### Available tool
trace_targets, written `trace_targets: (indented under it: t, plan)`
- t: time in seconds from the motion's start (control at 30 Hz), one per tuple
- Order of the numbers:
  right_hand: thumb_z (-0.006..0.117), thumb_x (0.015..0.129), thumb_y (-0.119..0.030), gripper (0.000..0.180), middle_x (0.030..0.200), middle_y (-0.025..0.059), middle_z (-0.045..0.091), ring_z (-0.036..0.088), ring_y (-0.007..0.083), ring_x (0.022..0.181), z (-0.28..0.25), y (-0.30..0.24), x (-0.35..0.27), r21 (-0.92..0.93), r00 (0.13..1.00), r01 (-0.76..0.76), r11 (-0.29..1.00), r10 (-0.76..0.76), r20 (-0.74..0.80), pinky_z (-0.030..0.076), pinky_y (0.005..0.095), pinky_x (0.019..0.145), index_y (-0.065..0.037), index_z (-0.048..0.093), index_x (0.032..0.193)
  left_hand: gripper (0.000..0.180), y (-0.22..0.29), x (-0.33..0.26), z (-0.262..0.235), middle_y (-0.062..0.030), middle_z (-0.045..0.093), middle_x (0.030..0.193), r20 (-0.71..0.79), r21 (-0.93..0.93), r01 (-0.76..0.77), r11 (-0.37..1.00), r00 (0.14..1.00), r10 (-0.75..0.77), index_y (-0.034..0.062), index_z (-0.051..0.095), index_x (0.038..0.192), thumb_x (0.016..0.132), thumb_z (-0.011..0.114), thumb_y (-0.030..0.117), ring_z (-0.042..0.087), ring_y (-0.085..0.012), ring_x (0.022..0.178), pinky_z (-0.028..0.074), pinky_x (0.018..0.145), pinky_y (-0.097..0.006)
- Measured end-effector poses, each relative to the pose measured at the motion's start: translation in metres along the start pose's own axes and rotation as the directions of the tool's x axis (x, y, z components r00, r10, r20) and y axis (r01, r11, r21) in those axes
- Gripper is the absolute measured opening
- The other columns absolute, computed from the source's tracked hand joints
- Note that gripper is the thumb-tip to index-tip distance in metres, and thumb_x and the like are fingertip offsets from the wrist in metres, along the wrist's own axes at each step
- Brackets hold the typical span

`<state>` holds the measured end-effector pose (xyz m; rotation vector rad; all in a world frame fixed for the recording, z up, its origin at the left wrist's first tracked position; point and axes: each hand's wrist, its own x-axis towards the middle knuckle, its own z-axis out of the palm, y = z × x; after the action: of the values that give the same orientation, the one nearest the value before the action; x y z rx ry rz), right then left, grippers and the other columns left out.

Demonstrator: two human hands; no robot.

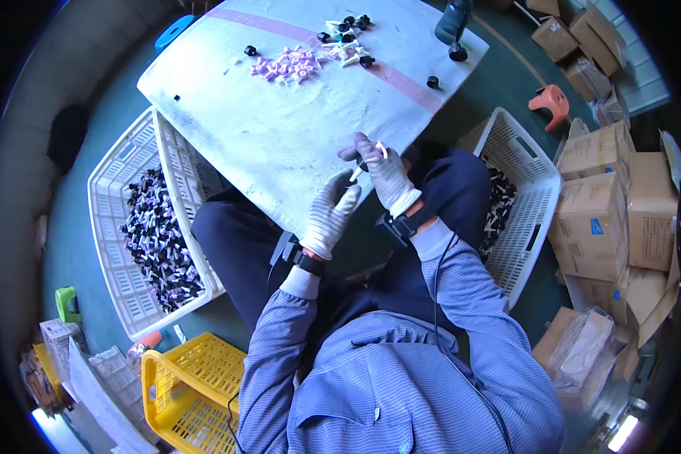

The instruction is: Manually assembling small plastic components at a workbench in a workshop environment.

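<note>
My left hand (331, 216), in a striped glove, is closed, its fingertips at the lower end of a small white stem piece (356, 174). My right hand (390, 180), gloved too, is closed around a small black cap (363, 166) at the stem's upper end. A pale pink piece (382, 149) shows at the right hand's fingers. Both hands meet over the near edge of the white-covered table (242, 129). Farther back lie a heap of pink pieces (291, 66), several white pieces (348, 53) and loose black caps (346, 26).
A white crate (102, 219) of black, white and purple pieces stands left; another white crate (533, 219) is at my right. A yellow crate (155, 378) sits lower left. Cardboard boxes (590, 219) are stacked at right. A dark bottle (452, 23) stands at the table's far right.
</note>
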<state>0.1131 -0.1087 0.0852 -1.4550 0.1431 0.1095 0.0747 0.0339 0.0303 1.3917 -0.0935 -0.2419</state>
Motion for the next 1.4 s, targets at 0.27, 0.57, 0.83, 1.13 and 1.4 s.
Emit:
trace_targets:
  t: [0.27, 0.57, 0.83, 1.13, 1.4]
  plan:
    - [0.054, 0.097, -0.054, 0.054, 0.092, -0.0007, 0.068, 0.057, 0.0076, 0.082, 0.0, 0.038, -0.023, 0.07, 0.949, -0.128, 0.989, 0.101, 0.3, 0.046, 0.0239, 0.074, -0.004, 0.07, 0.11, 0.043, 0.019, -0.029, 0.004, -0.0029, 0.063, 0.114, 0.134, -0.104, 0.054, 0.993, 0.99, -0.04, -0.0002, 0.054, 0.13, 0.097, 0.064, 0.026, 0.056, -0.0089, 0.102, 0.045, 0.09, -0.025]
    - [0.064, 0.097, -0.034, 0.048, 0.105, 0.002, 0.061, 0.055, 0.0089, 0.098, -0.012, 0.023, -0.048, -0.077, 0.928, 0.004, 0.997, 0.025, 0.373, 0.046, 0.0251, 0.089, 0.0, 0.055, 0.13, 0.041, 0.01, -0.038, -0.004, 0.0, 0.063, 0.108, 0.089, -0.214, 0.096, 0.972, 0.993, -0.079, 0.0012, 0.053, 0.132, 0.099, 0.062, 0.022, 0.057, -0.0044, 0.089, 0.049, 0.078, -0.021]
    - [0.062, 0.099, -0.028, 0.039, 0.106, 0.0015, 0.065, 0.056, 0.0059, 0.094, -0.02, 0.002, -0.068, -0.166, 0.981, 0.174, 0.971, -0.155, 0.119, 0.047, 0.0226, 0.086, -0.002, 0.059, 0.128, 0.045, 0.004, -0.036, -0.007, 0.0, 0.061, 0.105, 0.0, -0.133, 0.09, 0.987, 0.996, -0.091, 0.0004, 0.051, 0.132, 0.093, 0.068, 0.016, 0.056, -0.0044, 0.086, 0.049, 0.076, -0.02]
    - [0.057, 0.1, -0.015, 0.03, 0.097, 0.0068, 0.071, 0.064, 0.0106, 0.087, -0.027, 0.002, -0.067, -0.37, 0.977, 0.139, 0.918, -0.065, 0.205, 0.051, 0.0254, 0.082, -0.004, 0.062, 0.128, 0.05, 0.016, -0.036, -0.006, -0.0083, 0.064, 0.117, 0.156, -0.143, 0.141, 0.98, 0.981, -0.118, -0.0018, 0.052, 0.132, 0.091, 0.07, 0.021, 0.06, -0.0129, 0.106, 0.048, 0.092, -0.028]
    - [0.054, 0.1, -0.01, 0.031, 0.098, 0.0067, 0.07, 0.063, 0.0092, 0.086, -0.029, 0.007, -0.067, -0.321, 0.968, 0.18, 0.93, -0.11, 0.224, 0.051, 0.0235, 0.082, -0.005, 0.061, 0.13, 0.042, 0.008, -0.036, -0.008, -0.0064, 0.067, 0.109, 0.152, 0.01, 0.143, 0.99, 0.978, -0.143, -0.0011, 0.057, 0.127, 0.094, 0.066, 0.024, 0.06, -0.0116, 0.098, 0.049, 0.087, -0.027]
